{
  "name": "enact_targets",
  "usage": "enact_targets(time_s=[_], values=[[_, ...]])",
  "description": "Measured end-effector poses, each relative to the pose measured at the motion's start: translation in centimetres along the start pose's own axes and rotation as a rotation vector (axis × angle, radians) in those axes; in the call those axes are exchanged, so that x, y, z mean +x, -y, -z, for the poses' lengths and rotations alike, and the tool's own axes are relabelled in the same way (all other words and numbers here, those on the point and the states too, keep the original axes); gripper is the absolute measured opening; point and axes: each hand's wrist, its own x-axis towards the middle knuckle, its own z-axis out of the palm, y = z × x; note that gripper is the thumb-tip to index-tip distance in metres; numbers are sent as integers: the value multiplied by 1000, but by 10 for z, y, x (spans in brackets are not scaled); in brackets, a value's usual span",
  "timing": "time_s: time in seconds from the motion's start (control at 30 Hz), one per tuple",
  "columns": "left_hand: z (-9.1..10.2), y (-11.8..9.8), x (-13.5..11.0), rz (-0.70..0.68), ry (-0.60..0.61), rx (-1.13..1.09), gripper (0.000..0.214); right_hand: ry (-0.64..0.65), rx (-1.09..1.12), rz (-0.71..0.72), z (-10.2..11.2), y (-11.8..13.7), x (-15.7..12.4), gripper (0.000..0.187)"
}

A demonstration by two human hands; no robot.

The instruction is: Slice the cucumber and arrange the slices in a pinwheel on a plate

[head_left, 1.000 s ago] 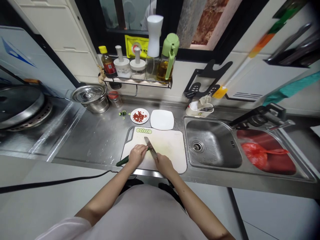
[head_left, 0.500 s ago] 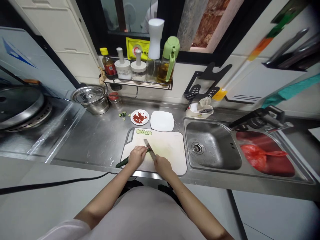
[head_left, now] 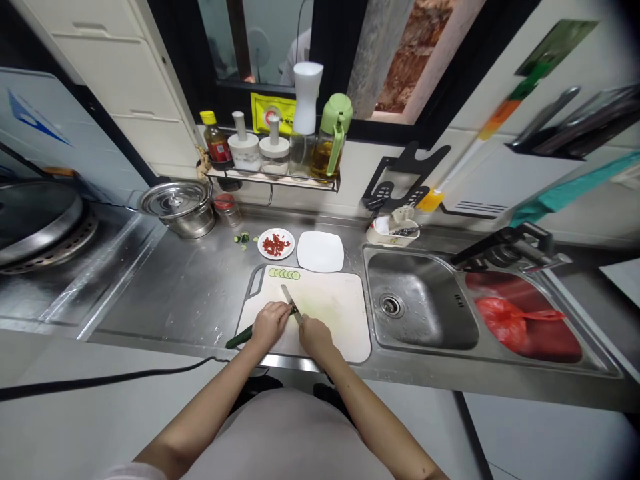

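My left hand (head_left: 271,325) is closed over a dark green cucumber (head_left: 240,338) that lies slantwise on the white cutting board (head_left: 335,333). The cucumber's uncut end sticks out to the lower left, past the board's edge. In my right hand (head_left: 316,337) is a kitchen knife (head_left: 289,297), its blade pointing up and left and set against the cucumber's right end. A row of overlapping cucumber slices (head_left: 284,274) lies along the board's top edge. Behind the board stand a white plate (head_left: 321,251) and a small plate (head_left: 277,255) of chopped red pieces.
Green scraps (head_left: 243,239) lie on the counter left of the small plate. A lidded steel pot (head_left: 193,220) and a red-capped jar (head_left: 228,212) stand farther left. On the right is a double sink (head_left: 425,320) with a red plastic bag (head_left: 501,325). A condiment shelf (head_left: 280,179) hangs behind.
The camera view has shifted, so everything sits slightly lower. The knife has turned a little more upright against the cucumber's end, and my right hand is closer to my left.
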Motion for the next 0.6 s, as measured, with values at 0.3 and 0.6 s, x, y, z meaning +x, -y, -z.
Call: enact_targets(time_s=[0.3,0.6], values=[[-3,1,0,-11,-23,-1,22,-2,-14,-22,0,2,1,31],[-6,2,0,-23,-41,-17,20,16,-30,-37,-5,-10,-18,30]])
